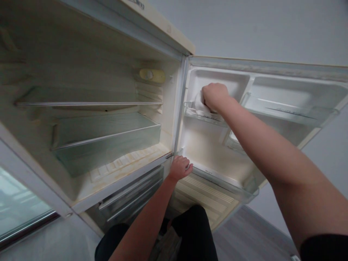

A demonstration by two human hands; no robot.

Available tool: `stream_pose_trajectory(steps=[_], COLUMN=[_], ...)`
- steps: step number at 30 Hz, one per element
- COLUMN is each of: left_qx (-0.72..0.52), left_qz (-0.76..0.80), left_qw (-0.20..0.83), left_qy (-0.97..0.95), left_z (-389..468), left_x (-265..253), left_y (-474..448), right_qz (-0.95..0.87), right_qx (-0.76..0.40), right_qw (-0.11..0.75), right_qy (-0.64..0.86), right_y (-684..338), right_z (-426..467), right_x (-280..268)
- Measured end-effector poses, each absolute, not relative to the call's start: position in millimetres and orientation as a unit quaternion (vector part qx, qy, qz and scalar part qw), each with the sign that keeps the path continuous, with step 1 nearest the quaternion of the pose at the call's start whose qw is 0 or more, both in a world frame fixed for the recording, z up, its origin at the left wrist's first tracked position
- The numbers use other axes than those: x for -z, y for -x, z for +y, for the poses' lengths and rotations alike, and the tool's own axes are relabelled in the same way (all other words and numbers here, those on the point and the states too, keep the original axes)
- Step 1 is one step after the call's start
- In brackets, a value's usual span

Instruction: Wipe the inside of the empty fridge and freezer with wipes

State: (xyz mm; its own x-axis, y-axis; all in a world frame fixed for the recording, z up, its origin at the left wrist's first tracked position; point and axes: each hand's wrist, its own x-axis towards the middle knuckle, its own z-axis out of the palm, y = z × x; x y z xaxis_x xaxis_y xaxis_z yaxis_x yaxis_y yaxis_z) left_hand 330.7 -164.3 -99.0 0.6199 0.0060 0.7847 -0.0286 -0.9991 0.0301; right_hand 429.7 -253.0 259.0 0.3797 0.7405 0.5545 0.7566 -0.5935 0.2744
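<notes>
An open fridge door (212,141) stands to the right, with clear plastic shelves on its inner side. At its upper left compartment my right hand (216,96) is closed on a white cloth (199,103), which lies against the small upper door shelf (206,117). The cloth is mostly covered by the fist. Lower down, beside the hinge, my left hand (181,167) has curled fingers at the left end of the bottom door shelf (225,184). What those fingers hold, if anything, is hidden.
The fridge compartment (108,79) on the left has a glass shelf (89,104), a clear drawer (108,145) and a stained floor. Below it is a lower compartment with drawers (133,197). Another clear door shelf (288,110) is at the right. My knees are close to the door.
</notes>
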Motion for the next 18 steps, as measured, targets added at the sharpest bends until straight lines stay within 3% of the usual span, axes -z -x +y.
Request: stream_pose_trajectory(steps=[4,8,15,18], left_qx=[-0.447,-0.451,-0.445,-0.443], left_qz=[-0.01,-0.014,-0.008,-0.008], left_qw=[0.014,0.018,0.026,0.028], left_qy=[-0.894,-0.892,-0.895,-0.896], left_z=[-164.8,-165.7,-165.4,-165.2], left_x=[98.9,99.2,98.5,99.1], left_y=[-330.8,-330.8,-330.1,-330.4], right_qz=[-0.409,-0.389,-0.448,-0.469], right_qx=[0.346,0.334,0.164,0.149], right_qw=[0.016,0.089,0.433,0.511], right_qy=[0.844,0.854,0.765,0.705], right_y=[-437.6,-445.2,-447.6,-438.6], right_z=[-258.5,-262.6,-255.0,-247.2], right_x=[-261.3,-265.4,-263.9,-264.9])
